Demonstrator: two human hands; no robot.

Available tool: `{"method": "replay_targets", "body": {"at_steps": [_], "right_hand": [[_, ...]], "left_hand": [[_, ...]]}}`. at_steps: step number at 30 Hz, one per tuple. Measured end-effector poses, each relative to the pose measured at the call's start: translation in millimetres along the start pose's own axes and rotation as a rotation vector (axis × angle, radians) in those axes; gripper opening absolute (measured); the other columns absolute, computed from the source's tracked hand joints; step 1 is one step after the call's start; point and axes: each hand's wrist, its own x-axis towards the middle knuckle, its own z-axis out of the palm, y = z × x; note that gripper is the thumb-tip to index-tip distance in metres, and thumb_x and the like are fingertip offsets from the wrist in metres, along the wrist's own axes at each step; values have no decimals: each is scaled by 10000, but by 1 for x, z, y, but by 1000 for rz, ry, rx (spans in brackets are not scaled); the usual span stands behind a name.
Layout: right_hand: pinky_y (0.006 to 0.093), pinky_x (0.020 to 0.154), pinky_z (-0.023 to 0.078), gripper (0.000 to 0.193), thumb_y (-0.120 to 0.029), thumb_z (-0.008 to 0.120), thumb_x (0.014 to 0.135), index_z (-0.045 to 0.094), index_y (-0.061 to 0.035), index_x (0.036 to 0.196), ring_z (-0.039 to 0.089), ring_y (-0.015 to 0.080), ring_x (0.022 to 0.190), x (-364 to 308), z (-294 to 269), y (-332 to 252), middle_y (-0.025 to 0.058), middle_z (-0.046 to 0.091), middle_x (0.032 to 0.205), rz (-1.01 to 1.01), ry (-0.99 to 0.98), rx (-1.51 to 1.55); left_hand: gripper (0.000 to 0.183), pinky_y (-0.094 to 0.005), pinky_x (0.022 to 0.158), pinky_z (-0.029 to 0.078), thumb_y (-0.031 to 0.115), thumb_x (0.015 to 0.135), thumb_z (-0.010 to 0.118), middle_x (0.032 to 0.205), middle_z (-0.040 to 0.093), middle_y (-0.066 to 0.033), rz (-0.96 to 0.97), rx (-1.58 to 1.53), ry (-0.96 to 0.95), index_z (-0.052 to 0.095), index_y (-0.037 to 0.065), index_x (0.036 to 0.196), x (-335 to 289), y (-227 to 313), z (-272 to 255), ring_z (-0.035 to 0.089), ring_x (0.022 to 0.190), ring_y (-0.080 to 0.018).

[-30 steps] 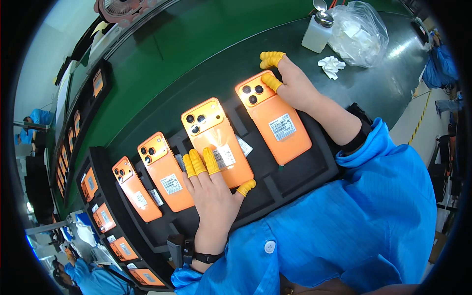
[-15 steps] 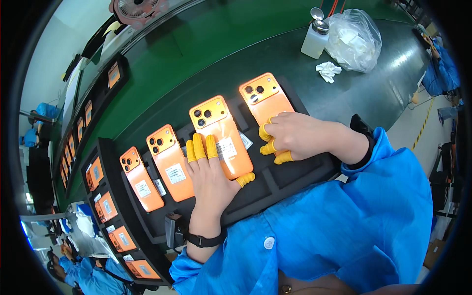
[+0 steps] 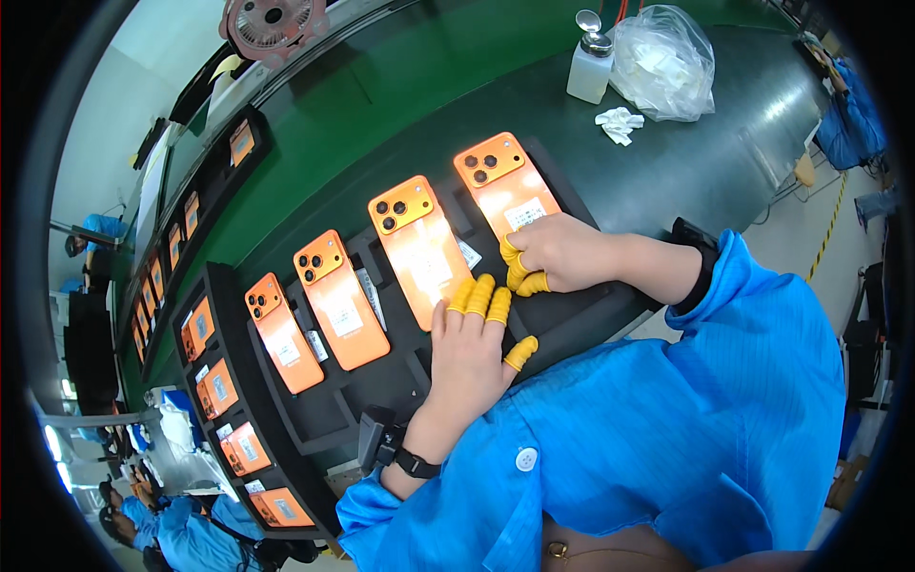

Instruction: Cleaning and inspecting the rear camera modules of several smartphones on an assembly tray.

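One left hand (image 3: 469, 372), thumb splaying wide, covering a corner of third phone (image 3: 419, 248); one right hand (image 3: 567, 253), fingers curling narrowly over fourth phone (image 3: 510, 186), grip hiding from view.

The right hand (image 3: 569, 253) covers the lower end of the rightmost orange phone (image 3: 505, 181) in a black tray (image 3: 391, 386). The left hand (image 3: 467, 362), in yellow finger covers (image 3: 498, 305), overlaps the next phone (image 3: 419, 238). A bottle (image 3: 589, 74) stands on the green table (image 3: 724, 114).
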Motion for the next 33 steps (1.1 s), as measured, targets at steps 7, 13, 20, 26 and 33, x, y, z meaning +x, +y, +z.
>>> {"method": "replay_targets", "body": {"at_steps": [7,13,20,26,33], "right_hand": [[305,662,448,112,-142,620,728,634,-34,758,562,246,740,0,-2,5,82,560,820,151,115,463],[259,681,448,177,-115,634,737,598,1,865,586,177,745,1,1,20,83,600,822,357,272,647],[256,692,448,186,-143,410,877,514,-52,1000,516,133,814,-4,-30,56,49,536,939,333,974,1633],[300,776,404,203,-150,445,855,545,-32,987,509,141,812,-73,-92,89,47,558,934,-242,1127,1460],[307,733,414,75,-85,590,761,577,-32,812,515,161,817,-151,-140,6,40,537,839,178,1002,40]], "left_hand": [[535,-407,921,301,310,682,656,1063,499,-169,60,-43,36,504,-21,1074,0,5,2,448,1018,-302],[587,-380,919,337,397,701,616,1132,477,-198,149,-12,-102,507,-49,1066,12,10,9,457,1041,-300],[679,-341,881,387,458,721,581,1163,461,-212,113,49,-157,462,-78,1121,17,13,9,490,1010,-307],[717,-334,842,413,462,699,601,1093,495,-212,99,45,-161,448,-91,1131,17,19,5,511,944,-299],[695,-347,899,372,440,701,604,1165,458,-220,122,24,-126,461,-102,1112,15,13,7,447,1077,-322]]}}
